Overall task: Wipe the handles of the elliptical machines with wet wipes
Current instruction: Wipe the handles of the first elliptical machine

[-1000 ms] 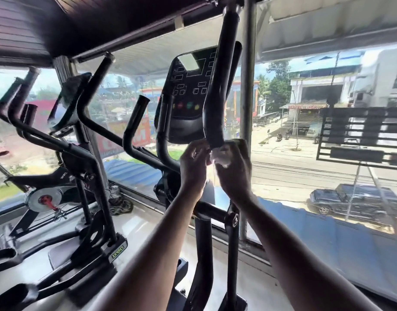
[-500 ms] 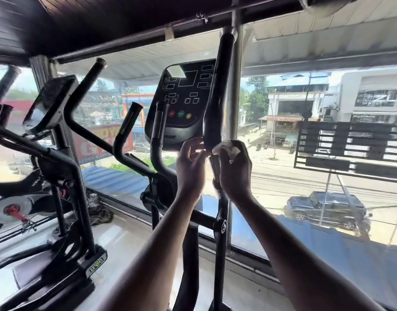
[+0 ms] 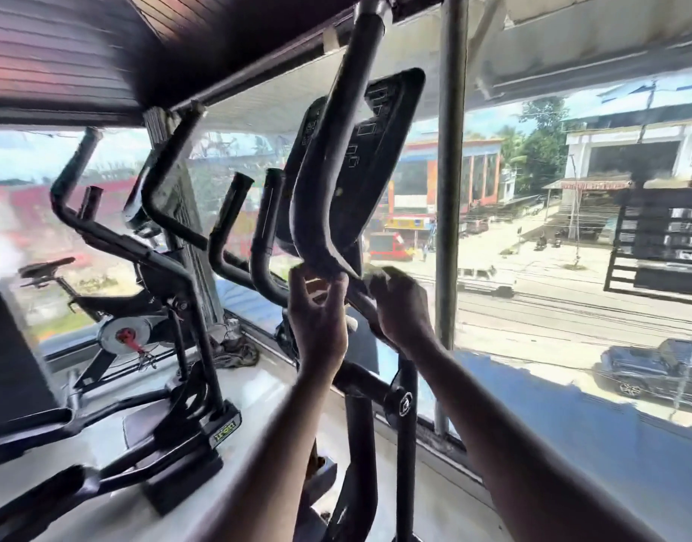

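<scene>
A tall black handle (image 3: 328, 158) of the nearest elliptical rises in front of its console (image 3: 371, 150). My left hand (image 3: 319, 307) is raised at the handle's lower bend, fingers curled up toward the foam grip. My right hand (image 3: 399, 303) grips the bar just below the bend, on its right side. A small piece of white wet wipe (image 3: 371, 273) shows at the right fingertips; the rest is hidden in the hand. Another white scrap (image 3: 351, 322) peeks out between the two wrists.
A second elliptical (image 3: 168, 275) stands to the left with its own curved handles (image 3: 168, 181). An exercise bike (image 3: 117, 330) sits by the window at far left. A steel window post (image 3: 450, 181) stands just right of my hands. A street with parked cars lies beyond the glass.
The view has swung right and closer, so the handle looms larger. Both hands stay at the handle's lower bend; the right hand has slid slightly down the bar.
</scene>
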Demonstrator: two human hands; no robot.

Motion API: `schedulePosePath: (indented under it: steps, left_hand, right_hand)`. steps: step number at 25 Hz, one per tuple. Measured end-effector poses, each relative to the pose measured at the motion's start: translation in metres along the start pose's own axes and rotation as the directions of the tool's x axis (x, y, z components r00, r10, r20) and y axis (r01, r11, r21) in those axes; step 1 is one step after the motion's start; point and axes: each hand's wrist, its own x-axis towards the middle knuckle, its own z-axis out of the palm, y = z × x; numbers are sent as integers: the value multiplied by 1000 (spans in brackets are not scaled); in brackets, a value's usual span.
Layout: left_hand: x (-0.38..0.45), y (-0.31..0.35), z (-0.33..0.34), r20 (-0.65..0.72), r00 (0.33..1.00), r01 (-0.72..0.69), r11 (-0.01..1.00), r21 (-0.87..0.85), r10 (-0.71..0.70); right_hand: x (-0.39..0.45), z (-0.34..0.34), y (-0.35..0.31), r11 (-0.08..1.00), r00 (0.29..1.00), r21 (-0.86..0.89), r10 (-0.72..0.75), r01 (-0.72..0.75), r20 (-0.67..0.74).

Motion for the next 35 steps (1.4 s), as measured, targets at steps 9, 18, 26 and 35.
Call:
schedulePosePath:
  steps: [9,18,26,35]
  left_hand:
    - [-9,-26,17,-109,994,28,969,247,-1]
    - [-10,-51,33,-103,988,139,935,325,-111]
    - [-7,-63,31,-33,999,50,932,359,-41]
    - [-15,-61,54,-271,962,151,909,389,-44]
  right_hand:
    - [-14,12,52,930,962,327,-226,167,153]
    - [-22,10,73,960,921,186,-258,210,292]
    - [4,6,79,919,893,297,-345,259,289]
    - [24,22,82,805,754,496,-537,325,377]
